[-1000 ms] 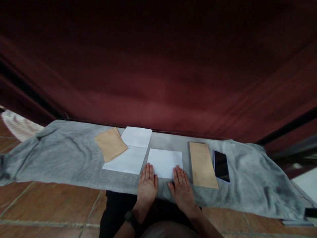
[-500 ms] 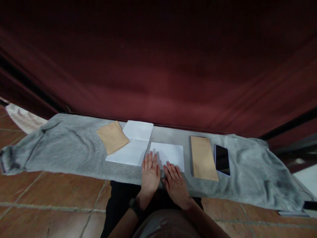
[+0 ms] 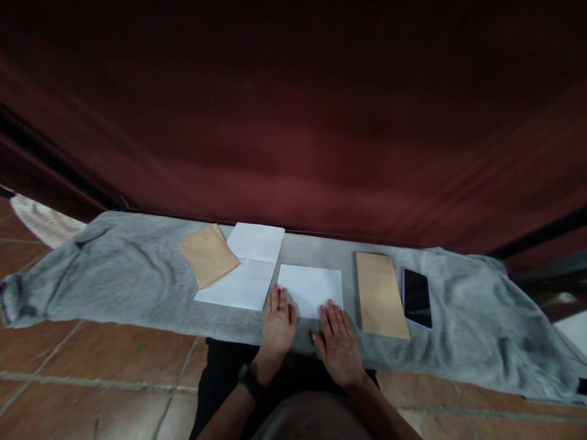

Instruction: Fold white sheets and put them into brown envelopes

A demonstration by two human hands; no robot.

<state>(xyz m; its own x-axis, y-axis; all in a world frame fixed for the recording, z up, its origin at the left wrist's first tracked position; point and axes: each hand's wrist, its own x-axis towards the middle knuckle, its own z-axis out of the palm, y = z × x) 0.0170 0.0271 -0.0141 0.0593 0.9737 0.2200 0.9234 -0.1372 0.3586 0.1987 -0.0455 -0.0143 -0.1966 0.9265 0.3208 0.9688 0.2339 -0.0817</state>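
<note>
A folded white sheet of paper [image 3: 309, 287] lies flat on the grey cloth in front of me. My left hand [image 3: 278, 324] rests flat at its lower left corner, fingers stretched out. At its lower right edge lies my right hand [image 3: 339, 342], palm down, with the fingers extended and the fingertips on the paper. Left of it is a larger unfolded white sheet [image 3: 247, 284] with a crease across it. Brown envelopes [image 3: 208, 255] partly cover that sheet's left side. To the right of my right hand lies a stack of brown envelopes [image 3: 381, 296].
A dark-screened phone [image 3: 417, 297] lies right of the envelope stack. The grey cloth [image 3: 137, 275] covers a long narrow surface. A dark red panel [image 3: 293, 153] rises behind it. Tiled floor [image 3: 114, 360] shows in front.
My right hand has slid to the right along the folded sheet's lower edge. My left hand has stayed at the lower left corner. The sheets have hardly shifted.
</note>
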